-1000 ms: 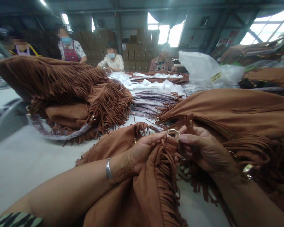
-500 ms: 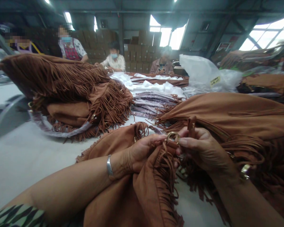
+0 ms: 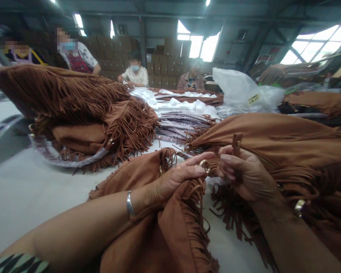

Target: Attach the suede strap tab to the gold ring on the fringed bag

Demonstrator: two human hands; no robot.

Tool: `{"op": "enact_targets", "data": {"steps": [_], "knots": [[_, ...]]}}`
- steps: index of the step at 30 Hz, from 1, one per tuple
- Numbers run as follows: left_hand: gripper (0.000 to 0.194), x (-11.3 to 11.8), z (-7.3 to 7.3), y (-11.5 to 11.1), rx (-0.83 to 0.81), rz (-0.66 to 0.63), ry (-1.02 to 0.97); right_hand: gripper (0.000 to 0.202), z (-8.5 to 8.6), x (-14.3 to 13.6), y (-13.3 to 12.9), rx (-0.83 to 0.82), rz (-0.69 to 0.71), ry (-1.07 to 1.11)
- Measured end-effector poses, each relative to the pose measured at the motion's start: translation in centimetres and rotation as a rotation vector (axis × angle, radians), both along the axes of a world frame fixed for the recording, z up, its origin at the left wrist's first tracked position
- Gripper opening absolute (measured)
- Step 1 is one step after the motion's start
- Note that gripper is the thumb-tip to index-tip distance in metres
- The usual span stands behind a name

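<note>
Pinches metal ring (image 3: 208, 164) in left hand (image 3: 170, 182), with fringed bag (image 3: 172, 235) below ring; grips brown tab (image 3: 236, 142) in right hand (image 3: 250, 177), just right of ring. Risks losing ring through shallow thumb hold; risks snagging tab on loose fringe (image 3: 195, 223) hanging beneath ring.

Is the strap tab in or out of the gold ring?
Out: the strap tab sticks up from the right hand, the left hand holds the gold ring, and a gap shows between right hand and ring.
</note>
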State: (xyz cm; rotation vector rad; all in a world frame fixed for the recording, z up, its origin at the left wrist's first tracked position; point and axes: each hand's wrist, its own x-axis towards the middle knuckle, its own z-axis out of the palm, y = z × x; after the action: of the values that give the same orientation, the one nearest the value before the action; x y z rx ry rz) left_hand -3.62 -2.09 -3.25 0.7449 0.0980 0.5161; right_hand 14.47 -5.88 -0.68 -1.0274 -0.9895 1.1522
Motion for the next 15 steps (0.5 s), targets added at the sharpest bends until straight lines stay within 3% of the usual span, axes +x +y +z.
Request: {"op": "enact_targets", "data": {"steps": [3, 6, 12, 15], "knots": [[0.051, -0.12, -0.19, 0.29, 0.091, 0.009, 0.034, 0.017, -0.44, 0.08, 0.19, -0.038, -0.022, 0.018], [0.046, -0.12, -0.26, 0.5, 0.155, 0.015, 0.067, 0.02, -0.74, -0.19, 0.23, -0.09, -0.003, -0.002], [0.039, 0.0, -0.41, 0.41, 0.144, 0.066, 0.163, 0.034, -0.84, -0.84, -0.15, -0.061, 0.107, -0.088], [0.043, 0.03, -0.34, 0.05, 0.104, 0.083, 0.194, 0.035, -0.31, -0.74, -0.59, -0.007, 0.059, -0.161]]}}
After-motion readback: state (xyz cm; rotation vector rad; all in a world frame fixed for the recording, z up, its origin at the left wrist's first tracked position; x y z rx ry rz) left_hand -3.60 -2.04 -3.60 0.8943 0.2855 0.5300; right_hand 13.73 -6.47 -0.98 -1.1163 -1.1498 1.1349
